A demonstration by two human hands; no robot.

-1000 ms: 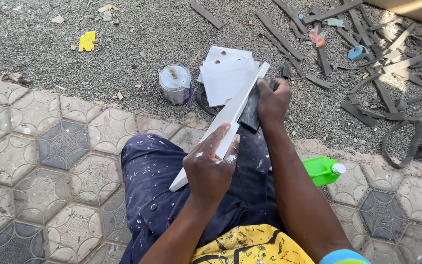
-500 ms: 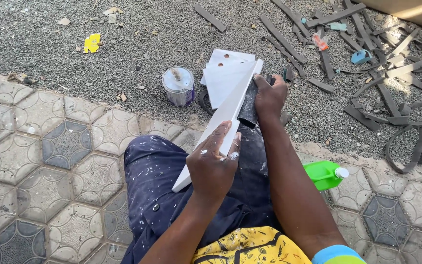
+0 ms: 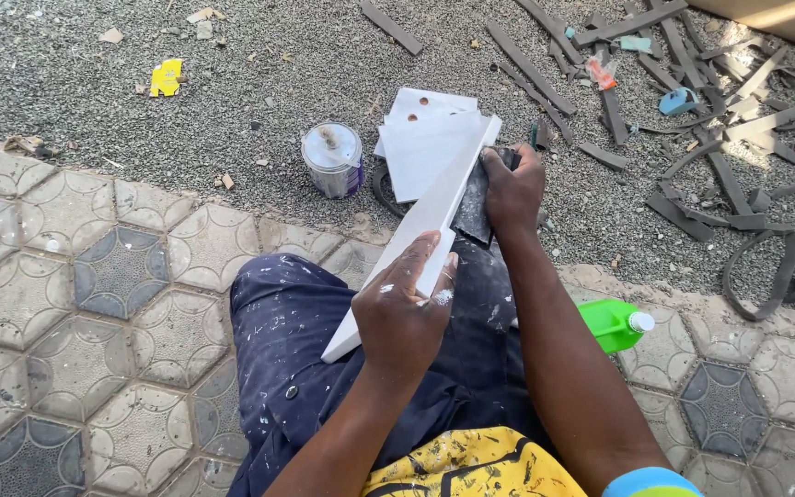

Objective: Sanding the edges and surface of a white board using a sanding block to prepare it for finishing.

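The left hand (image 3: 405, 308) was closed around the lower part of a long white board (image 3: 425, 225) that lay tilted over the person's lap. Higher up the board, the right hand (image 3: 511, 189) pressed a dark sandpaper sheet (image 3: 473, 207) against its edge. Beyond the board stood a paint can (image 3: 332, 159) on the gravel, left of flat white panels (image 3: 427, 143).

Small paint tin (image 3: 332, 158) with white lid stands on gravel by the paving edge. Green plastic bottle (image 3: 615, 322), white cap, lies on the tiles at right. Crumpled yellow wrapper (image 3: 167, 77) on gravel, upper left.
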